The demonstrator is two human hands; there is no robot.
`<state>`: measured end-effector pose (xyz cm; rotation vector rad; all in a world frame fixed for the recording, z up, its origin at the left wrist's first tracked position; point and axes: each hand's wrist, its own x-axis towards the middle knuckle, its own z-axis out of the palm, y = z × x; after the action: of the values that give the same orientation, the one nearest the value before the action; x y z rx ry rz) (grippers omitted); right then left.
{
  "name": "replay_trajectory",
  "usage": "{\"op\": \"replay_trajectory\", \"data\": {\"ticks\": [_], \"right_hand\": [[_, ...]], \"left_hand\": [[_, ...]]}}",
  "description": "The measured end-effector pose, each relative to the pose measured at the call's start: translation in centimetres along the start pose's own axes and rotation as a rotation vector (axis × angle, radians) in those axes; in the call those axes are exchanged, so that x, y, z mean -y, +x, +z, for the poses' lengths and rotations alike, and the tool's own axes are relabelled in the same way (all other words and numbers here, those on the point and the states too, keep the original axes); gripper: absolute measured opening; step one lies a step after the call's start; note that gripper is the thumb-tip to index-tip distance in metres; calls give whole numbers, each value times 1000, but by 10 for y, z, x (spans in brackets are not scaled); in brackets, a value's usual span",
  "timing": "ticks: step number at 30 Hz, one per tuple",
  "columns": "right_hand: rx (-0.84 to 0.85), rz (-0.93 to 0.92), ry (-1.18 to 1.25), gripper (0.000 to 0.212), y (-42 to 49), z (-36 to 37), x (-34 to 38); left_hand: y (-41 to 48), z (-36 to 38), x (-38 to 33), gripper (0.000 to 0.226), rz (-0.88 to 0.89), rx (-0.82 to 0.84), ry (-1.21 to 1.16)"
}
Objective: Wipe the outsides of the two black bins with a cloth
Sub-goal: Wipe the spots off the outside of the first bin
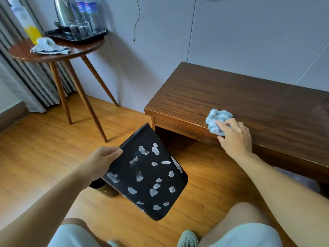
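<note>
Fetching cloth [218, 122] off wooden bench [249, 97]: right hand [235, 138] pinches it. Left hand [103, 160] grips tilted, white-smeared black bin [151, 177] above floor. Next, judged: bring cloth to smears.

round side table [85, 49]: tray [53, 35], kettle [62, 11], bottles [89, 11], glasses [79, 29]; wooden bench [249, 97].

Left hand [105, 157]: arm stretched forward, fingers and thumb clamped on the rim of the black bin [147, 177], left of it.
Right hand [235, 138]: reaching up right of the bin, fingers pinching the cloth [216, 120].
</note>
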<state>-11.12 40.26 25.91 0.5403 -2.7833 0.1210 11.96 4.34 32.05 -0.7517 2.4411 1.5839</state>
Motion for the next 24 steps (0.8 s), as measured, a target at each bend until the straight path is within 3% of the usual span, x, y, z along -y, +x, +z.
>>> {"op": "replay_trajectory", "data": {"ticks": [6,15,19,24], "right_hand": [[-83,-12,68,43,6,-2,13],[-49,-29,199,31,8,-12,41],[-95,-32,257,16,5,-11,62],[-73,41,511,23,7,-29,95]], "left_hand": [[-6,0,-1,31,-52,-67,-103],[-8,3,-9,30,-87,-107,-206],[-11,0,-8,32,-81,-102,-231],[-14,-2,-4,31,-119,-115,-321]]}}
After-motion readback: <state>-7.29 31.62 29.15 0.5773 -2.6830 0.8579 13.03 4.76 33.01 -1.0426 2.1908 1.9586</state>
